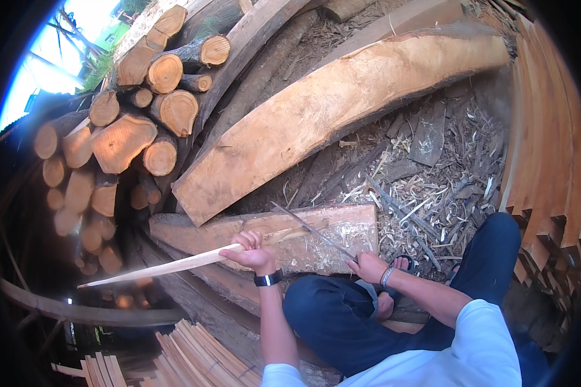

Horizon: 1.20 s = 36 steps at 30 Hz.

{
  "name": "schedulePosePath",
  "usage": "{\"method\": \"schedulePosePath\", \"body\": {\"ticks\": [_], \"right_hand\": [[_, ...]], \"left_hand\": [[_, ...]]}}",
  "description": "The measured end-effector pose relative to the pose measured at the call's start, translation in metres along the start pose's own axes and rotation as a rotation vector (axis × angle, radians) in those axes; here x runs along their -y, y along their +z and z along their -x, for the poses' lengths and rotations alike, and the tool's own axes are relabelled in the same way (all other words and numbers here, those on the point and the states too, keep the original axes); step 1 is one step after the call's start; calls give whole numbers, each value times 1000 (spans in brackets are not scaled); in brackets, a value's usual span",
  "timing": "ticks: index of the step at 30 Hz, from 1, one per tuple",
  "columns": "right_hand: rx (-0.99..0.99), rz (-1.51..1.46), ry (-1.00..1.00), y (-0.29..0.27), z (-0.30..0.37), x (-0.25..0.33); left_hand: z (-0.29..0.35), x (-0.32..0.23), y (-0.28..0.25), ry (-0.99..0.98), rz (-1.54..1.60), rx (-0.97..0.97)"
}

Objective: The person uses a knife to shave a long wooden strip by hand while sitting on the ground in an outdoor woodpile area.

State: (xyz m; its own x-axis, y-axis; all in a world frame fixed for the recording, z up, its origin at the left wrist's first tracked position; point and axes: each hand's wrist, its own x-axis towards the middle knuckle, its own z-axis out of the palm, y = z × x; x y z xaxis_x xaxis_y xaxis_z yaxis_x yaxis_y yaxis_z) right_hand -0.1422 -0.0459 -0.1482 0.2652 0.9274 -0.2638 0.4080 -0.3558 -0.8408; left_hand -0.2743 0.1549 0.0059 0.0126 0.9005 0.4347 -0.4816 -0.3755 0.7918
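Note:
My left hand [255, 253] is closed around a long pale wooden stick [174, 264], which tapers to a point at the left. The stick's other end lies over a thick plank [348, 222] in front of me. In my right hand [369, 267] is the handle of a long thin-bladed knife [323, 236]. Its blade slants up and to the left across the plank, over the right end of the stick. Whether the blade touches the stick I cannot tell. My fingers hide most of the knife's handle.
A broad curved slab [342, 103] lies beyond the plank. Cut logs [164, 73] are stacked at the left, and long boards [542, 129] stand at the right. Shavings and bark [426, 187] cover the ground. Thin wooden strips [203, 355] are bundled at the lower left.

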Motion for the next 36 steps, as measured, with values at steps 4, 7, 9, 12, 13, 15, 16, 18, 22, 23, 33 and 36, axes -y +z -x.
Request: {"method": "schedulePosePath", "body": {"ticks": [4,7,9,12,13,15,16,18,22,23,33,36], "right_hand": [[-46,34,-37,-7,-5,13],[-35,68,62,3,-23,-41],[23,74,100,0,-17,-50],[27,18,31,10,-10,-34],[10,-2,-23,7,-9,-17],[5,-36,-77,-1,-5,4],[-13,-28,-71,1,-5,3],[-49,-13,-59,7,-8,-6],[-2,-12,61,17,-18,-42],[6,-18,55,17,-14,-43],[-54,-55,0,11,-11,-18],[45,-90,3,5,-14,-5]], "left_hand": [[2,6,5,-17,7,-3],[7,5,8,-19,40,37],[7,2,6,-16,43,56],[9,3,8,9,-16,4],[8,1,8,10,-14,3],[7,3,7,18,-9,8],[7,3,6,19,-8,11],[9,3,9,35,-30,-14],[8,2,15,55,-50,-99],[8,2,15,70,-60,-113],[21,3,30,113,-125,-213],[15,2,25,88,-101,-261]]}}
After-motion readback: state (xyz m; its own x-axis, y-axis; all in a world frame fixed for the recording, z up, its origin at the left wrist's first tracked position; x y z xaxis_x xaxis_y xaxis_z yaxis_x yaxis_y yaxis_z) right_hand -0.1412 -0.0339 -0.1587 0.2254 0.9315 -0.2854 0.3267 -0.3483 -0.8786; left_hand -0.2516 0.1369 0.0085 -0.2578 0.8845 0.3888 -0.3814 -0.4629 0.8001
